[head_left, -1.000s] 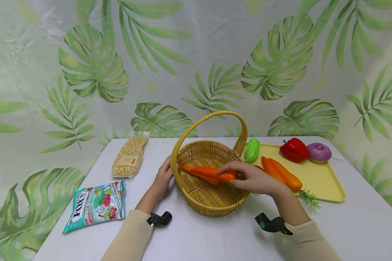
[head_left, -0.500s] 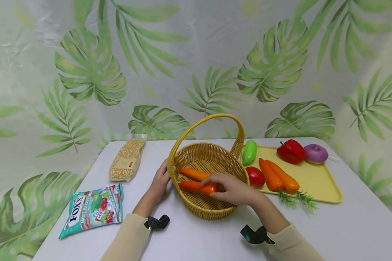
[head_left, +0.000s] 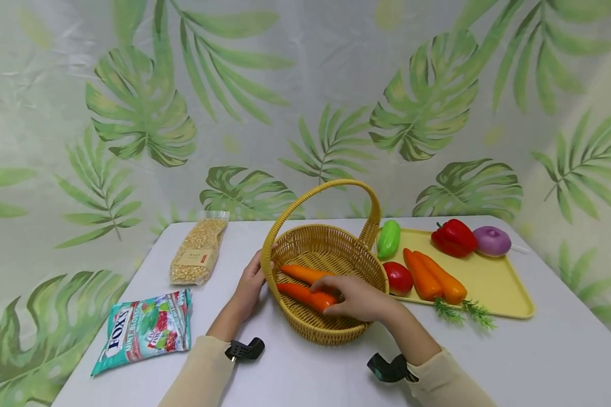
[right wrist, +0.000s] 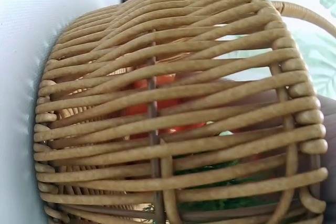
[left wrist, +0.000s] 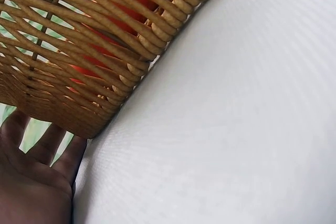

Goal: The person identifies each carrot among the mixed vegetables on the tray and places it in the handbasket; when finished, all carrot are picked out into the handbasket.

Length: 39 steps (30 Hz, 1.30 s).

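A round wicker basket (head_left: pixel 331 337) with a tall handle stands mid-table. Inside lie two orange carrots: the rear carrot (head_left: pixel 300 272) and the front carrot (head_left: pixel 299 293), side by side. My right hand (head_left: pixel 358 297) reaches over the basket's right rim, with fingers and thumb round the thick end of the front carrot. In the right wrist view, green carrot leaves (right wrist: pixel 210 203) show through the weave; most of that hand is hidden. My left hand (head_left: pixel 246 288) rests against the basket's left outer wall. Its fingers (left wrist: pixel 47 142) lie extended along the wicker in the left wrist view.
Right of the basket lies a yellow tray (head_left: pixel 499 288) with a green vegetable (head_left: pixel 389 239), red bell pepper (head_left: pixel 454 237), purple vegetable (head_left: pixel 491 241), two carrots (head_left: pixel 430 276) and a red round one (head_left: pixel 398 278). At left are a candy bag (head_left: pixel 145 330) and a grain bag (head_left: pixel 198 251).
My right hand has moved left and down with the front carrot, which now lies lower in the basket, apart from the rear one. The left hand has stayed at the basket.
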Tool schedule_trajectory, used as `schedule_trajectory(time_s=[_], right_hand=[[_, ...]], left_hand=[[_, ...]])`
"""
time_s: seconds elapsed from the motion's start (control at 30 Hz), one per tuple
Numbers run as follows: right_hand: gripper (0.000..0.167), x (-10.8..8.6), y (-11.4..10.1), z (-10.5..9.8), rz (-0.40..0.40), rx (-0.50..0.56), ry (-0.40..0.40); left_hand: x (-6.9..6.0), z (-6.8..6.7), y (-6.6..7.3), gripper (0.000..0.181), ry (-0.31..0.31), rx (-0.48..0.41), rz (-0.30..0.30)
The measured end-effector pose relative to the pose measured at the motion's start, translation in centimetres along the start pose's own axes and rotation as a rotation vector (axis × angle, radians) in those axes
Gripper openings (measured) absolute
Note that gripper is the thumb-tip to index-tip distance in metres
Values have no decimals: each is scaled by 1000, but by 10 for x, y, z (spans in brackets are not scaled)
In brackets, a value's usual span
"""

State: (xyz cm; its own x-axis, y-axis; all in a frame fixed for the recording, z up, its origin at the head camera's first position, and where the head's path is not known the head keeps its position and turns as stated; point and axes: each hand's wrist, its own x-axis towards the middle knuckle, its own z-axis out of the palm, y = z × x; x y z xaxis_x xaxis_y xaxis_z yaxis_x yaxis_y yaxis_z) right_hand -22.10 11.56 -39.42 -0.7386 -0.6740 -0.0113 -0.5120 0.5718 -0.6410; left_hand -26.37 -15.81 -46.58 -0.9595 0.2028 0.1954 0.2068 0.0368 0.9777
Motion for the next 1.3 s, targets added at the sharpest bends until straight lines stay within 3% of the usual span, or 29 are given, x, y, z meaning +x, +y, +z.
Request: schedule_trajectory(time_s=[0.23, 0.43, 0.67, 1.13, 1.3], right_hand=[[37, 1, -1, 4, 38, -12, -5], [26, -3, -6, -1, 2, -32, 107], [24, -13, -7, -24, -51, 14, 240], [28, -55, 23, -74, 15, 198, 358], [29, -67, 31, -89, 41, 150, 420]], left_hand=[[1, -1, -3, 41, 7, -2, 1], [0, -1, 0, 42, 10, 8, -6], [0, 1, 3, 42, 15, 27, -2], [1, 1, 2, 43, 16, 24, -16], [0, 0, 3, 43, 26, 20, -18]])
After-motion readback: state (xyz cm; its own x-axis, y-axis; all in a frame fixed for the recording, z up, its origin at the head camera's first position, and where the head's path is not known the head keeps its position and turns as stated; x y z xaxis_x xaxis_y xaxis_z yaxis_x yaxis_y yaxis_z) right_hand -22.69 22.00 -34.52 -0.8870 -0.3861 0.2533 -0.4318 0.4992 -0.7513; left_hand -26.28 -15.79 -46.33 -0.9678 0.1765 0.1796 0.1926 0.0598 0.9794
